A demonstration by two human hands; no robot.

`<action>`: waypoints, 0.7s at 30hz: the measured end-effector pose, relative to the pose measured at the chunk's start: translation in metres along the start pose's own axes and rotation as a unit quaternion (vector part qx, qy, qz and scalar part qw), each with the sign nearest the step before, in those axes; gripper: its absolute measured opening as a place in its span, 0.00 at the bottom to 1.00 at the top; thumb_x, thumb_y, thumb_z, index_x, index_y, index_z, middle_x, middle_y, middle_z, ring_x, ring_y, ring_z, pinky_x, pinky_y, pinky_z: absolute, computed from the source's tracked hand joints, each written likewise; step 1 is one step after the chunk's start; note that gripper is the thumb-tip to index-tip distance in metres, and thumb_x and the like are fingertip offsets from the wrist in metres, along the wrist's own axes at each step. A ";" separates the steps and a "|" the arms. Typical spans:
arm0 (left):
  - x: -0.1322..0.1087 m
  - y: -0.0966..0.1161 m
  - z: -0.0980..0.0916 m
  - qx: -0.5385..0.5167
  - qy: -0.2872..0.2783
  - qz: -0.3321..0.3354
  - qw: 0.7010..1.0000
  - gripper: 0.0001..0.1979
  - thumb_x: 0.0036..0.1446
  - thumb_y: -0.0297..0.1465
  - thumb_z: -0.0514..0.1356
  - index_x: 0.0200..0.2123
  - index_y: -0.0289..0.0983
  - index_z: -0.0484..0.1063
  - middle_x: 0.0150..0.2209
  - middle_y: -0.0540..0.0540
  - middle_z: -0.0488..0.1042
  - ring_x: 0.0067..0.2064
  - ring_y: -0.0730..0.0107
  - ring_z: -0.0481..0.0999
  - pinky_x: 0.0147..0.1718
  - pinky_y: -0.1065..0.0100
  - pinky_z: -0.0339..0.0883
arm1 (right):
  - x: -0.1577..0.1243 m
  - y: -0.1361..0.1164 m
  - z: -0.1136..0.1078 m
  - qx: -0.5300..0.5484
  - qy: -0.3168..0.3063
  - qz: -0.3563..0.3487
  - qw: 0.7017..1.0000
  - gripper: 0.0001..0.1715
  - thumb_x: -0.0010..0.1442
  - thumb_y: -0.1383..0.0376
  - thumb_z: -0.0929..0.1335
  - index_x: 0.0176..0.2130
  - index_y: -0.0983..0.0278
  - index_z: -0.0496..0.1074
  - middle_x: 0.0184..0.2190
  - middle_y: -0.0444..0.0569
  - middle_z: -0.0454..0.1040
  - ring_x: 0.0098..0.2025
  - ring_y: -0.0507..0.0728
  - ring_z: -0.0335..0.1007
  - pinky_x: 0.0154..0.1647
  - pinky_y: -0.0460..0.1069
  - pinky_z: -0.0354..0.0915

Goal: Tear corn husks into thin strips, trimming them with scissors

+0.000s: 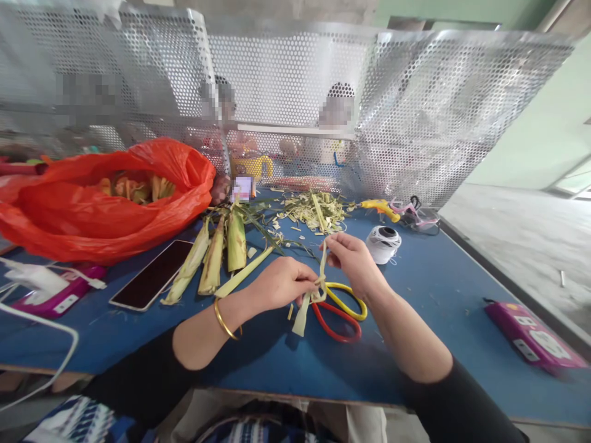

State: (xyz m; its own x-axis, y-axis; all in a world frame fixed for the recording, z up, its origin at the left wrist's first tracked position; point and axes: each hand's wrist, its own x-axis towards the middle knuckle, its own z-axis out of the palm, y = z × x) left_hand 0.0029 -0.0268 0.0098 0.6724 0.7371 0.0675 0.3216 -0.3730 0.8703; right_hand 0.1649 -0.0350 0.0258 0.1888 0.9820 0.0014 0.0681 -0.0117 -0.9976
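A pale strip of husk (300, 319), looped or knotted near its middle, stretches between my two hands above the table. My left hand (282, 282) pinches it by the knot, and one broad end hangs down below the fingers. The upper end is pinched between thumb and finger of my right hand (351, 255). Just under the strip lie two handle loops, one red (339, 334) and one yellow (355, 312), like those of scissors; no blades show. Left of my hands lie green-yellow corn husk pieces (237, 243), one long piece (244, 272) close to my left wrist.
On the blue table (434, 307) are husk scraps (318, 212), a white thread spool (382, 246), a yellow glue gun (381, 208), glasses (421, 216), a phone (152, 275) and purple packs (535, 338). A red plastic bag (55, 215) stands left. Perforated screens (286, 67) rise behind, people beyond.
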 end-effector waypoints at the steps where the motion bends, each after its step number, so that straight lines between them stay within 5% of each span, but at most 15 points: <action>1: 0.001 -0.001 0.000 -0.032 -0.008 -0.016 0.999 0.11 0.51 0.27 0.58 0.20 0.38 0.75 0.15 0.52 0.70 0.20 0.73 0.70 0.22 0.74 0.61 | 0.001 -0.002 0.000 0.038 0.012 0.022 0.999 0.09 0.52 0.64 0.67 0.23 0.64 0.68 0.17 0.41 0.68 0.17 0.47 0.58 0.18 0.44 0.54; 6: 0.004 -0.002 0.000 -0.137 -0.042 -0.065 0.988 0.09 0.52 0.26 0.58 0.25 0.34 0.78 0.21 0.49 0.75 0.19 0.77 0.69 0.23 0.74 0.63 | 0.006 -0.005 -0.003 0.187 0.073 0.065 0.978 0.10 0.58 0.66 0.67 0.25 0.65 0.66 0.22 0.46 0.75 0.19 0.49 0.70 0.18 0.43 0.65; 11: 0.005 -0.003 0.000 -0.157 -0.062 -0.072 0.983 0.08 0.53 0.26 0.59 0.27 0.34 0.79 0.25 0.49 0.78 0.20 0.79 0.69 0.24 0.75 0.63 | 0.011 -0.002 -0.006 0.220 0.134 -0.023 0.966 0.12 0.61 0.65 0.67 0.26 0.64 0.65 0.22 0.42 0.74 0.22 0.50 0.75 0.23 0.43 0.69; 21: 0.004 0.002 0.002 -0.241 -0.023 -0.102 0.965 0.05 0.48 0.28 0.66 0.23 0.33 0.78 0.24 0.46 0.78 0.18 0.80 0.66 0.20 0.75 0.60 | 0.012 0.010 -0.002 0.178 0.066 -0.164 0.968 0.12 0.56 0.58 0.68 0.27 0.63 0.67 0.28 0.44 0.75 0.32 0.52 0.77 0.36 0.48 0.71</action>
State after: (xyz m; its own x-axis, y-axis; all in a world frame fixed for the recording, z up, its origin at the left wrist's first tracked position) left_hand 0.0074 -0.0260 0.0107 0.6597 0.7380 -0.1418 0.1113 0.0907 0.9896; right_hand 0.1701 -0.0233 0.0160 0.3392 0.8889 0.3078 -0.1927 0.3860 -0.9022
